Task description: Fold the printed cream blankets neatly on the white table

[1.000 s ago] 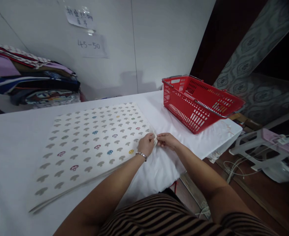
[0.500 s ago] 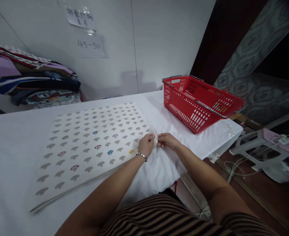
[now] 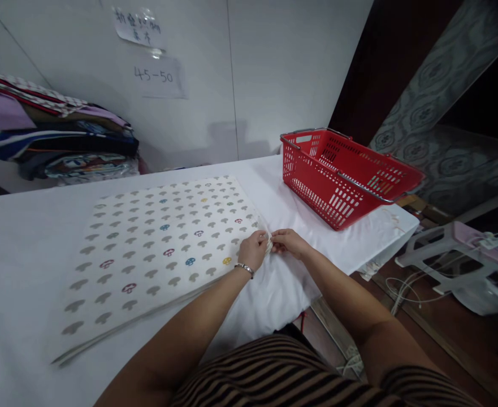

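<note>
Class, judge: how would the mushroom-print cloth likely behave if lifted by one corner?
The mushroom-print cloth would probably droop, since its thin-looking layers bunch between the left hand and right hand. Those layers might separate, as their edges part at the near left corner.

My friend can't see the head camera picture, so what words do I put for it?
A person's left hand and right hand pinch the near right corner of a layered, white mushroom-print cloth lying flat on a white-covered table. A red basket stands beyond to the right, and a fabric pile sits at the far left.
</note>
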The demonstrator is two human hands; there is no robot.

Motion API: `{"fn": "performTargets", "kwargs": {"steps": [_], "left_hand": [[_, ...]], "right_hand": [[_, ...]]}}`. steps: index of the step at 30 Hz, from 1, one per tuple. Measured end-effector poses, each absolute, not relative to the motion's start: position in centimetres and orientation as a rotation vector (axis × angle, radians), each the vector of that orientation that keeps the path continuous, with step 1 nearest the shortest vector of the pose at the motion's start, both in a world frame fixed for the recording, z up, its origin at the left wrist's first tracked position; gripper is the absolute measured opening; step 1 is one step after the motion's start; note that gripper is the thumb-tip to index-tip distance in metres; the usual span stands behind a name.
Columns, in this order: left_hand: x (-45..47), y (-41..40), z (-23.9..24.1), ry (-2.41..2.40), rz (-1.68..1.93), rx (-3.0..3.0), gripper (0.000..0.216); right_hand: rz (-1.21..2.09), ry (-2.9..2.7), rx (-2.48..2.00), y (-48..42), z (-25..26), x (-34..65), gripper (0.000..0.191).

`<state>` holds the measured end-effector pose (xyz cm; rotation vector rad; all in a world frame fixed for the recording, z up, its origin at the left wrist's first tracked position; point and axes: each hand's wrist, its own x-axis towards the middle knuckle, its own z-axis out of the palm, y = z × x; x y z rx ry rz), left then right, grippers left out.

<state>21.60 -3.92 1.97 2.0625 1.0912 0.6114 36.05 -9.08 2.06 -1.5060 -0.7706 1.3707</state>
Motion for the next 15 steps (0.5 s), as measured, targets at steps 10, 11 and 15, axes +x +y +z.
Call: {"fn": "performTargets", "kwargs": {"steps": [10, 11, 15], "left_hand": [[21.68, -3.54, 1.78, 1.112, 0.597, 2.01, 0.027], [21.66, -3.52, 1.76, 1.11, 0.591, 2.014, 0.027], [21.51, -3.86, 2.01, 1.075, 0.514, 2.262, 0.028]], "right_hand": [[1.398, -0.761, -1.516, -9.0, 2.17, 36.02, 0.011], [1.401, -0.755, -1.511, -8.99, 2.2, 35.99, 0.011], [1.388, -0.747, -1.512, -8.96, 2.13, 35.95, 0.009]]}}
